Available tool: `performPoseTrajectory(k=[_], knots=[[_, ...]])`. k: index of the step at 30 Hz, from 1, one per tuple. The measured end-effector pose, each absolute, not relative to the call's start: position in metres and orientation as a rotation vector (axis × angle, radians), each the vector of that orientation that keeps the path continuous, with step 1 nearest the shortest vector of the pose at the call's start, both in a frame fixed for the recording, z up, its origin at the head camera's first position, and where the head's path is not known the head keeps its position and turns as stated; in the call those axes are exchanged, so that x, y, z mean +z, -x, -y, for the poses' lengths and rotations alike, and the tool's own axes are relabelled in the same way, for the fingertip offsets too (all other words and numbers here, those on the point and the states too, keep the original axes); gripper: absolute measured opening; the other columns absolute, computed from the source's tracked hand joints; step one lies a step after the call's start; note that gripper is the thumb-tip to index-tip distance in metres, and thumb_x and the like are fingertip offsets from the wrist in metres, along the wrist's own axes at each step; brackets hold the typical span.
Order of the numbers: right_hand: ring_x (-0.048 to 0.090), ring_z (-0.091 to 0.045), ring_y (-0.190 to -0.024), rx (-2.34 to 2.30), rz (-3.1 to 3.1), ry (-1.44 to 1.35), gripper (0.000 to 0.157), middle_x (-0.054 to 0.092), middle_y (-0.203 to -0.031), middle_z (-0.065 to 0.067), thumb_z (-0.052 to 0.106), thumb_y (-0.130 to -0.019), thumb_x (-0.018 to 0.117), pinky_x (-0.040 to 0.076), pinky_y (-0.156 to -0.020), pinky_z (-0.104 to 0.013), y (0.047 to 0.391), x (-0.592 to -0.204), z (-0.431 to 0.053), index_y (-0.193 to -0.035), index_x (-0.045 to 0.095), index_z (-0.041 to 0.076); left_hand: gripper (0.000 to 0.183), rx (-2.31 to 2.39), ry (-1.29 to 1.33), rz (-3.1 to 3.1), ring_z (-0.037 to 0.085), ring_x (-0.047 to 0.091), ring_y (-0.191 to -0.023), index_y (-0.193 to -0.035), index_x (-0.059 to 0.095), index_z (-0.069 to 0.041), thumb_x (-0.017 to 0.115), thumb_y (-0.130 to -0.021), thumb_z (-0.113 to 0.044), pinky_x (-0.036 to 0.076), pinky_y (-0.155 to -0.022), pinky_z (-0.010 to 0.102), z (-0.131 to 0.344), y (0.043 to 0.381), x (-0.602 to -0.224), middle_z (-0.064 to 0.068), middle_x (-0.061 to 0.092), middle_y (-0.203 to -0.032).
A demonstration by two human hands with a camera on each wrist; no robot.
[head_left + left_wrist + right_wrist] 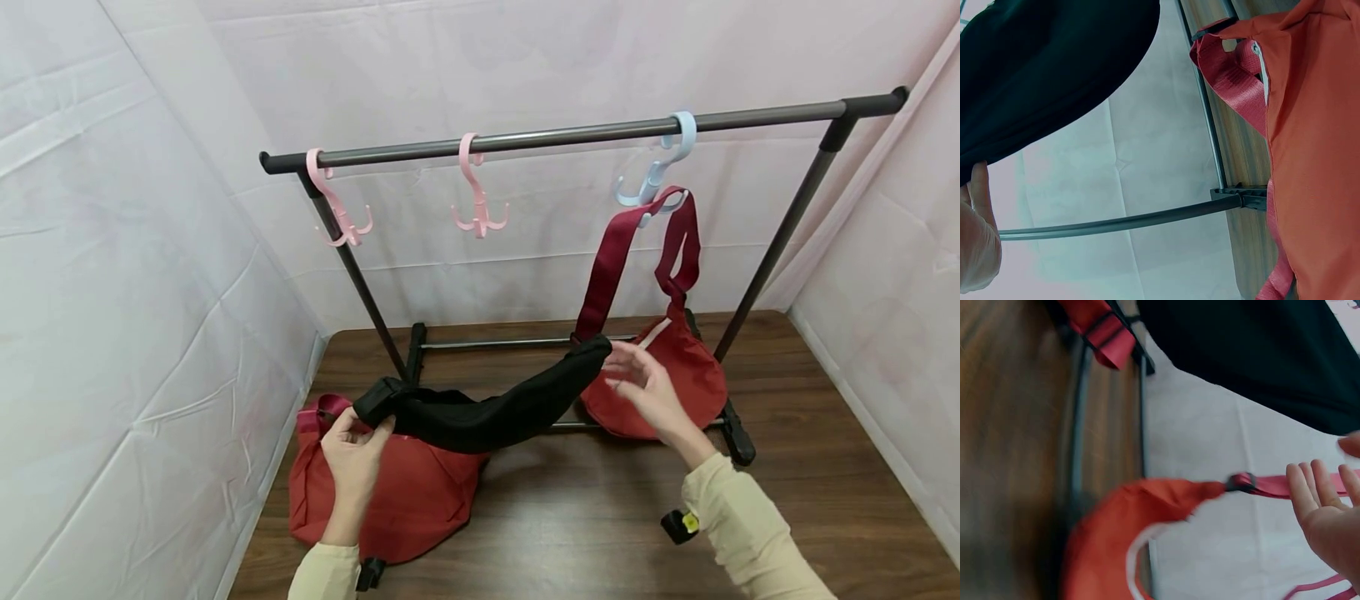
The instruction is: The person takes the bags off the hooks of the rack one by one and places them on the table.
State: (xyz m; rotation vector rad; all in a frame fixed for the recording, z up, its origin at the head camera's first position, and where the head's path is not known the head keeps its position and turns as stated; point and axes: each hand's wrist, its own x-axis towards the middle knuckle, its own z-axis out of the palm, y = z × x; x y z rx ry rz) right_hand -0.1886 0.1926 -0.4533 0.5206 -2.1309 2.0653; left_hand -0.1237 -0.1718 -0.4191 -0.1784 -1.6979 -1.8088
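Likely requires firmer support of black fabric item (491,423), pinched at one end by left hand (356,454), from spread-fingered right hand (654,393) near opposite end.

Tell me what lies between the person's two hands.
In the head view, the black bag stretches between them: the left hand pinches one end, the right hand is by the other.
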Motion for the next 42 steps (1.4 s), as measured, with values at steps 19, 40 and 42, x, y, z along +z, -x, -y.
performPoseTrajectory(k=[19, 40, 42], knots=[[0.062, -0.005, -0.082, 2.457, 1.650, -0.281, 0.021, 0.060, -0.089, 0.004, 0.004, -0.081, 0.065, 0.053, -0.070, -0.021, 0.183, -0.511, -0.147, -0.099, 0.057, 0.011, 0.036, -1.863, 0.150, 1.660, -0.005, 0.039, -0.046, -0.077, 0.066, -0.014, 0.062, -0.068, 0.020, 0.034, -0.043, 0.011, 0.175, 0.128, -0.453, -0.009, 0.061, -0.067], [0.058, -0.006, -0.065, 2.280, 1.882, 0.032, 0.010, 0.056, -0.074, 0.003, 0.002, -0.081, 0.063, 0.051, -0.060, -0.021, 0.099, -0.518, -0.175, -0.085, 0.054, 0.001, 0.025, -1.964, -0.062, 1.900, 0.002, 0.058, -0.067, -0.076, 0.065, -0.009, 0.065, -0.069, 0.016, 0.047, -0.052, 0.014, 0.153, 0.094, -0.480, -0.007, 0.065, -0.072], [0.058, -0.007, -0.067, 2.314, 1.813, -0.067, 0.010, 0.058, -0.076, 0.001, 0.002, -0.081, 0.063, 0.051, -0.061, -0.022, 0.097, -0.542, -0.181, -0.087, 0.056, 0.000, 0.022, -1.980, -0.111, 1.925, 0.004, 0.060, -0.070, -0.077, 0.065, -0.007, 0.066, -0.069, 0.014, 0.049, -0.054, 0.016, 0.153, 0.089, -0.482, -0.007, 0.065, -0.072]])
